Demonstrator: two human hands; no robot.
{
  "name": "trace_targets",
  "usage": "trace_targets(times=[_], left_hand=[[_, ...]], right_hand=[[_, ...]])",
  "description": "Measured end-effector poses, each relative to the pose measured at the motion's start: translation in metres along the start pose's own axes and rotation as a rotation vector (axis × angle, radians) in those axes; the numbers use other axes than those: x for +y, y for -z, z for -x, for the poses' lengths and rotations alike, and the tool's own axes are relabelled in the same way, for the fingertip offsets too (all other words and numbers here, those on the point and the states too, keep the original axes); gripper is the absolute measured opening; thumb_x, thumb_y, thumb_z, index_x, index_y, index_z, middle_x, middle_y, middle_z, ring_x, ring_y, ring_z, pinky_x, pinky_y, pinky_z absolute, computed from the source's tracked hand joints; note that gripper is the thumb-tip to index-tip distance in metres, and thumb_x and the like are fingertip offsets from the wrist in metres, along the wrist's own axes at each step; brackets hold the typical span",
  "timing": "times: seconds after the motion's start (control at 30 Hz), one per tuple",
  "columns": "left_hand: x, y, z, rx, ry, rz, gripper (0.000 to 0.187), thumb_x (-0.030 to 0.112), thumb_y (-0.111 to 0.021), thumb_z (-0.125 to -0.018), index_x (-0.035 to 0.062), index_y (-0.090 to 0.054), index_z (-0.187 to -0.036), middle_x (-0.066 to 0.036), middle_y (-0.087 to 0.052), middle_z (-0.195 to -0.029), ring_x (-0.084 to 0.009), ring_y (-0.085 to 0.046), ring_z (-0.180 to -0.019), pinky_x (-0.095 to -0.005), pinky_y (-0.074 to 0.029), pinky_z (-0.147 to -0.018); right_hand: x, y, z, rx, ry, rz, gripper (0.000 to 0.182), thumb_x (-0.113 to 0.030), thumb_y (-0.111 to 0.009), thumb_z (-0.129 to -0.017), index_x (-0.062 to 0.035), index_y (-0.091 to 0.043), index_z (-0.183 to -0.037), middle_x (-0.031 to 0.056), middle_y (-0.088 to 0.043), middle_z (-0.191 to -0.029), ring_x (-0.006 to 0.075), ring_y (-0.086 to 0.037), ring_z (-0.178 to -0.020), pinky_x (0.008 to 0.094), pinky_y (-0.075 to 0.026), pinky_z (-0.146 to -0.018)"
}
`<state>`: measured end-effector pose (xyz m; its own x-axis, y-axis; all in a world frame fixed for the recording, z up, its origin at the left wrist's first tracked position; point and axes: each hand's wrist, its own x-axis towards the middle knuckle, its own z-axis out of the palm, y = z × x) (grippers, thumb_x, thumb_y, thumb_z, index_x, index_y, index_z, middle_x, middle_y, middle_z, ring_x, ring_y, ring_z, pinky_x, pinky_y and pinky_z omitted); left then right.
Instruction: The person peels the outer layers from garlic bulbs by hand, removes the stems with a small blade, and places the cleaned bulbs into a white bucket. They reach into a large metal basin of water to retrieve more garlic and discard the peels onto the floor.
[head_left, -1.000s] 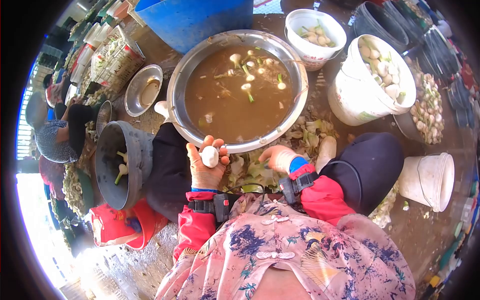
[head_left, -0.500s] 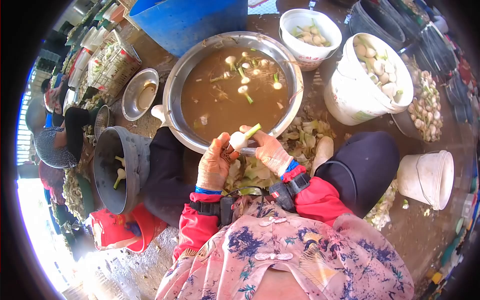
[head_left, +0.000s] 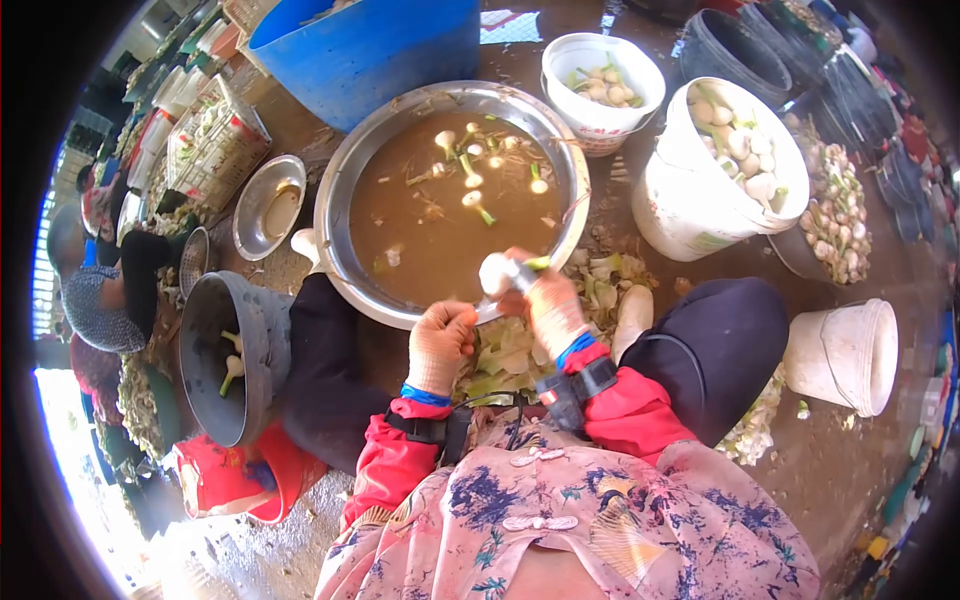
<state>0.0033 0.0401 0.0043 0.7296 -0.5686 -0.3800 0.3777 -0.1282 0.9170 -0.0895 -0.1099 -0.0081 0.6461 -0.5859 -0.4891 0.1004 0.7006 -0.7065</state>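
My right hand (head_left: 555,305), in an orange-tinted glove, grips a white garlic bulb (head_left: 495,274) with a short green stem. A grey metal tool, blurred by motion, is in the same hand. Lower left of it, my left hand (head_left: 440,345) is closed, thumb against fingers; whatever it may hold is hidden. Both hands are at the near rim of a wide metal basin (head_left: 330,255) of brown water, where several garlic bulbs (head_left: 472,199) float. Pale leaf peelings (head_left: 510,355) lie below the hands.
White buckets of bulbs stand at the back (head_left: 600,135) and right (head_left: 680,205). A blue tub (head_left: 370,60) is behind the basin. A grey bucket (head_left: 265,350) with bulbs tilts at left, near a red bucket (head_left: 290,480). A white pail (head_left: 840,355) is far right. Another person (head_left: 105,310) sits at left.
My hands have separated. The garlic bulb, earlier between both hands, has gone with my right hand, slightly up and right. My left hand has dropped lower. The camera view has shifted slightly.
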Motion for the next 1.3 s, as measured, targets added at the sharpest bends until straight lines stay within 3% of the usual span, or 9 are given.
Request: trace_targets(times=[0.07,0.17,0.27,0.43,0.6,0.77,1.03,1.1,1.3], left_hand=[[0.005,0.005,0.005,-0.355,0.232,-0.164,0.023,0.025,-0.07,-0.087,0.0025,-0.065,-0.089,0.0,-0.058,-0.073,-0.0075,-0.05,-0.063,-0.0225,-0.042,-0.058],[-0.007,0.019,0.005,-0.71,0.329,-0.417,0.032,0.034,-0.07,-0.087,0.0022,-0.066,-0.086,0.001,-0.056,-0.069,-0.0083,-0.05,-0.06,-0.0235,-0.042,-0.054],[0.016,0.011,0.0,-0.696,0.377,-0.446,0.039,0.042,-0.07,-0.086,0.0033,-0.066,-0.084,0.002,-0.055,-0.066,-0.0083,-0.05,-0.061,-0.0235,-0.042,-0.056],[-0.002,0.006,-0.077,-0.358,0.184,-0.37,0.031,0.033,-0.066,-0.09,0.0023,-0.067,-0.091,0.002,-0.059,-0.071,-0.0085,-0.053,-0.063,-0.023,-0.044,-0.059],[-0.044,-0.004,-0.179,0.008,-0.351,-0.633,0.029,0.012,-0.063,-0.088,0.0108,-0.063,-0.117,-0.008,-0.063,-0.106,-0.0202,-0.063,-0.093,-0.0291,-0.049,-0.08],[-0.04,-0.038,-0.251,-0.084,-0.251,-1.324,0.047,0.015,-0.069,-0.08,0.0294,-0.059,-0.124,-0.014,-0.033,-0.148,-0.0344,-0.046,-0.126,-0.0401,-0.043,-0.101],[-0.073,-0.059,-0.288,-0.331,0.125,-1.373,0.046,0.018,-0.068,-0.079,0.0195,-0.061,-0.124,-0.016,-0.051,-0.133,-0.0347,-0.056,-0.115,-0.0394,-0.047,-0.095],[-0.047,-0.066,-0.253,-0.648,0.38,-0.974,0.046,0.021,-0.067,-0.078,0.0138,-0.062,-0.123,-0.015,-0.064,-0.117,-0.0287,-0.06,-0.109,-0.0367,-0.047,-0.092],[-0.058,-0.062,-0.201,-0.893,0.297,-1.071,0.043,0.029,-0.066,-0.078,0.0085,-0.066,-0.116,-0.01,-0.07,-0.103,-0.0207,-0.065,-0.09,-0.0319,-0.049,-0.081]], right_hand=[[-0.042,0.008,-0.016,0.1,0.115,-0.218,0.026,-0.024,-0.064,-0.09,-0.0101,-0.06,-0.112,0.0086,-0.064,-0.095,0.0183,-0.065,-0.078,0.0302,-0.054,-0.059],[-0.111,0.051,-0.029,-0.05,0.432,-0.793,0.026,-0.022,-0.058,-0.094,-0.0057,-0.058,-0.114,0.0131,-0.064,-0.108,0.0294,-0.065,-0.095,0.0426,-0.058,-0.078],[-0.127,0.066,-0.023,0.029,0.557,-0.715,0.027,-0.024,-0.06,-0.093,-0.0105,-0.059,-0.117,0.0115,-0.066,-0.106,0.0291,-0.065,-0.098,0.0476,-0.051,-0.091],[-0.065,0.033,-0.007,0.122,0.153,-0.316,0.031,-0.026,-0.065,-0.09,-0.0101,-0.059,-0.116,0.0042,-0.065,-0.09,0.0186,-0.063,-0.074,0.0321,-0.053,-0.065],[-0.021,0.019,-0.021,0.119,-0.023,-0.05,0.034,-0.009,-0.059,-0.091,-0.0046,-0.057,-0.125,0.0058,-0.064,-0.102,0.0137,-0.064,-0.08,0.027,-0.053,-0.071],[-0.012,0.03,-0.036,0.082,-0.051,-0.092,0.045,0.008,-0.043,-0.087,-0.0021,-0.053,-0.129,0.0089,-0.061,-0.111,0.0151,-0.063,-0.086,0.0285,-0.053,-0.078],[-0.004,0.046,-0.054,0.124,-0.096,-0.234,0.048,0.011,-0.044,-0.084,-0.0006,-0.051,-0.13,0.0118,-0.062,-0.11,0.0196,-0.064,-0.085,0.0333,-0.054,-0.078],[0.0,0.046,-0.055,0.122,-0.08,-0.219,0.039,0.003,-0.051,-0.091,-0.0015,-0.052,-0.129,0.0118,-0.063,-0.11,0.0205,-0.066,-0.085,0.0342,-0.056,-0.076],[-0.013,0.035,-0.042,0.181,-0.014,-0.102,0.033,-0.009,-0.057,-0.093,-0.0046,-0.056,-0.127,0.0092,-0.065,-0.106,0.0174,-0.066,-0.082,0.0314,-0.056,-0.073]])
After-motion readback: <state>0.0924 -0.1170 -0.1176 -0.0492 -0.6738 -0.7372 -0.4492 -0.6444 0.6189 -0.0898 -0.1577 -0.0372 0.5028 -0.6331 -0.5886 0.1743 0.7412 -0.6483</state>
